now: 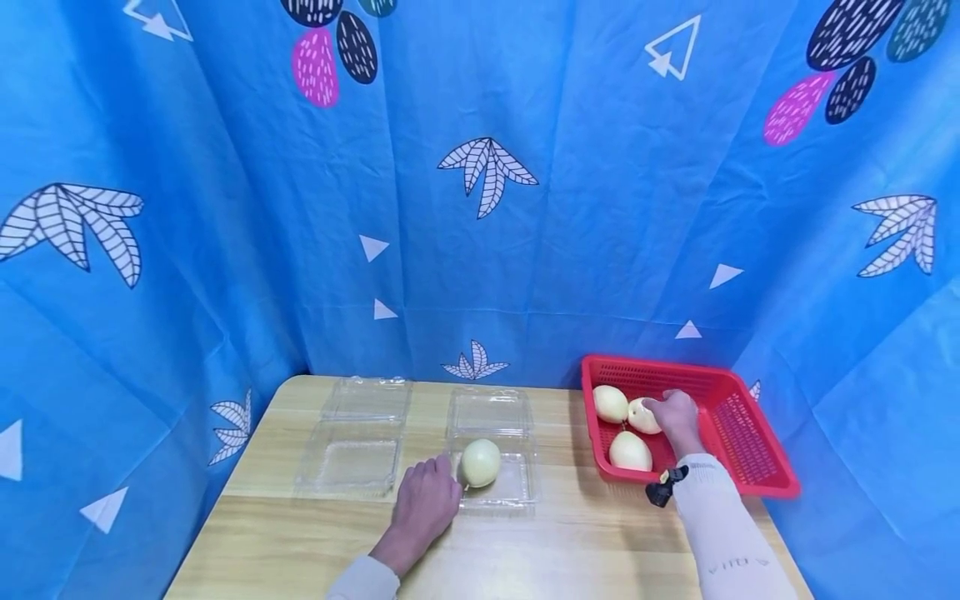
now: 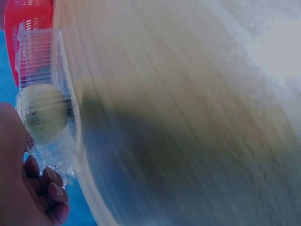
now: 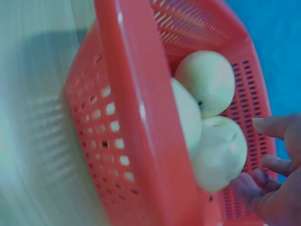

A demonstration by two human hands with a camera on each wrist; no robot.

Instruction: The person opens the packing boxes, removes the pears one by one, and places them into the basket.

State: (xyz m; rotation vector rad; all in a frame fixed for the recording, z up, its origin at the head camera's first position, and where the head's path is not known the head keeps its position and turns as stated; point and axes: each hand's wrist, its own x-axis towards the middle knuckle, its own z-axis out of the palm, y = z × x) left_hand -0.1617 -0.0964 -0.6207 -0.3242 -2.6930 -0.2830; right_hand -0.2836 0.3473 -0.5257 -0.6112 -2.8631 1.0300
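Observation:
In the head view, my left hand point(image 1: 426, 502) rests at the left side of a clear hinged plastic box point(image 1: 516, 477). A pale yellow-green pear point(image 1: 481, 463) sits in that box's near half. The left wrist view shows the left fingers loosely curled beside the box, holding nothing visible. My right hand point(image 1: 677, 419) reaches inside the red basket point(image 1: 750, 433) to a pear point(image 3: 220, 154). Its fingers are spread, with one fingertip at the pear's side in the right wrist view. Two more pears point(image 1: 611, 404) point(image 1: 631, 451) lie against it.
Another clear hinged box point(image 1: 352, 467) lies open on the left of the wooden table point(image 1: 570, 542). Blue patterned cloth point(image 1: 480, 275) hangs behind the table and along both sides. The basket stands at the table's back right.

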